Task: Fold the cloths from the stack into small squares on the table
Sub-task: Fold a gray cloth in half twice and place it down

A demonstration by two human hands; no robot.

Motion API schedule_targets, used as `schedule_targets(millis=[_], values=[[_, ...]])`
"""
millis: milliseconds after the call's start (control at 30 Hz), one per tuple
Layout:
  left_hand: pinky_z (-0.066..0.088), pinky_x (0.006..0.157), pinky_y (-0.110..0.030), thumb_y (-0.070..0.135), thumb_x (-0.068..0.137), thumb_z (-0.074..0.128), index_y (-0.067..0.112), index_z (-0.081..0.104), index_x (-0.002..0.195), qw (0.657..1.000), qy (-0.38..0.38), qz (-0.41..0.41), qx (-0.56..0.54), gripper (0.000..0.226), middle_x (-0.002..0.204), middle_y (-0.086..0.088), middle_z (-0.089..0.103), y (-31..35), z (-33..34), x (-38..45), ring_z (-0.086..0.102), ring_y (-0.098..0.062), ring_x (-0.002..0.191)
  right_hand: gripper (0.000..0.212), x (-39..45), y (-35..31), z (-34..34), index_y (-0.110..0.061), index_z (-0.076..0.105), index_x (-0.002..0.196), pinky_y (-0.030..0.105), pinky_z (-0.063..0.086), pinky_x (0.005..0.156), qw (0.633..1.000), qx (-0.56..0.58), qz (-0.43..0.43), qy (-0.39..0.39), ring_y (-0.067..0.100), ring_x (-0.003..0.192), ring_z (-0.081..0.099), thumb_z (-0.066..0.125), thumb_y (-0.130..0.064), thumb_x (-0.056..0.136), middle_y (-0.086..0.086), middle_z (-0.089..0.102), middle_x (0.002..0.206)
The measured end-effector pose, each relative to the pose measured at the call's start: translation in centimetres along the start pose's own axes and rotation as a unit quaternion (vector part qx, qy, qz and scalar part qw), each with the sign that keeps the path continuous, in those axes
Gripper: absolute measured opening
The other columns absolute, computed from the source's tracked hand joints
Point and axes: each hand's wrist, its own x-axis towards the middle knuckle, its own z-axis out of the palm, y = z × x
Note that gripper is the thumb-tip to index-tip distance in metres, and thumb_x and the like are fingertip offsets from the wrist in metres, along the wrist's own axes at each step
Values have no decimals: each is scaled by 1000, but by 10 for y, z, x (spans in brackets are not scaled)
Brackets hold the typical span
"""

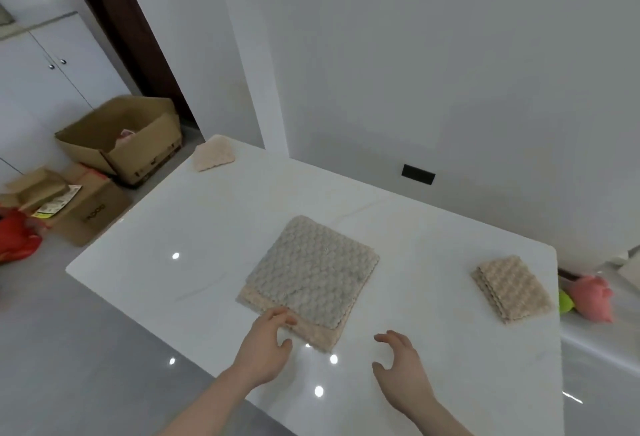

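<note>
My left hand (268, 342) sits at the near-left corner of the stack of bumpy square cloths (308, 280) in the middle of the white glossy table (173, 221); fingertips touch the beige cloth at the bottom of the stack, thumb just off the edge, fingers loosely bent, nothing pinched as far as I can tell; top cloth is grey-beige w/ a bubble texture, lying a bit askew so the beige one shows along the near and left edges. My right hand (398, 366) hovers over bare tabletop just right of the stack, fingers spread and relaxed, holding nothing, not touching the cloths. Folded beige bubble-textured cloth square (512, 288) lies near the table's right edge, well apart from the stack; another small folded pale-beige cloth (213, 155) rests at the far-left corner. Open brown cardboard box (121, 138) stands on the floor beyond the table, left side; pink soft toy (592, 297) past the right edge.
</note>
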Motion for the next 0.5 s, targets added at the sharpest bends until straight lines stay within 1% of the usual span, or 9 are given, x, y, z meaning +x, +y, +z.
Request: schedule_targets(millis=[100, 167, 267, 333, 367, 433, 500], values=[[25, 101, -12, 18, 95, 57, 37, 59, 122, 1000, 2, 8, -9, 33, 139, 24, 35, -11, -16, -21, 36, 0, 129, 47, -12, -25, 13, -38, 55, 131, 23, 36, 109, 1000, 4, -29, -3, 9, 138, 43, 66, -21, 89, -14, 36, 153], [27, 104, -14, 20, 95, 57, 37, 59, 123, 1000, 8, 5, -14, 32, 142, 23, 36, -18, -26, -37, 37, -2, 132, 46, -17, -37, 18, -36, 55, 131, 20, 35, 104, 999, 12, -39, 0, 6, 134, 45, 66, -21, 89, -15, 38, 151], [30, 104, -15, 21, 94, 59, 36, 60, 123, 1000, 20, -1, -11, 33, 144, 22, 39, -27, -35, -61, 41, -2, 132, 44, -29, -49, 23, -34, 56, 130, 16, 37, 94, 997, 45, -56, 13, -2, 113, 49, 65, -18, 90, -16, 44, 143], [31, 103, -15, 22, 93, 60, 39, 60, 119, 1000, 19, 6, -3, 32, 141, 24, 40, -35, -43, -77, 42, 1, 130, 42, -41, -54, 31, -33, 56, 130, 14, 41, 83, 996, 64, -56, 17, -3, 99, 54, 65, -18, 91, -17, 46, 138], [31, 102, -15, 22, 92, 61, 42, 60, 118, 1000, 19, 12, 3, 32, 141, 25, 40, -39, -48, -84, 42, 1, 130, 42, -47, -56, 37, -33, 56, 130, 14, 41, 81, 996, 74, -56, 20, -2, 97, 55, 65, -17, 91, -17, 46, 137], [32, 104, -17, 23, 91, 61, 44, 60, 115, 1000, 15, 19, 10, 32, 140, 25, 41, -48, -55, -93, 42, 1, 131, 41, -59, -57, 48, -34, 57, 127, 16, 41, 85, 994, 90, -53, 23, 0, 101, 53, 65, -18, 91, -15, 47, 136], [33, 105, -18, 23, 91, 61, 44, 60, 115, 1000, 14, 22, 12, 32, 139, 25, 41, -54, -63, -100, 43, 1, 131, 40, -71, -59, 58, -35, 57, 125, 17, 41, 85, 994, 96, -52, 25, 1, 102, 53, 65, -18, 90, -16, 48, 134]])
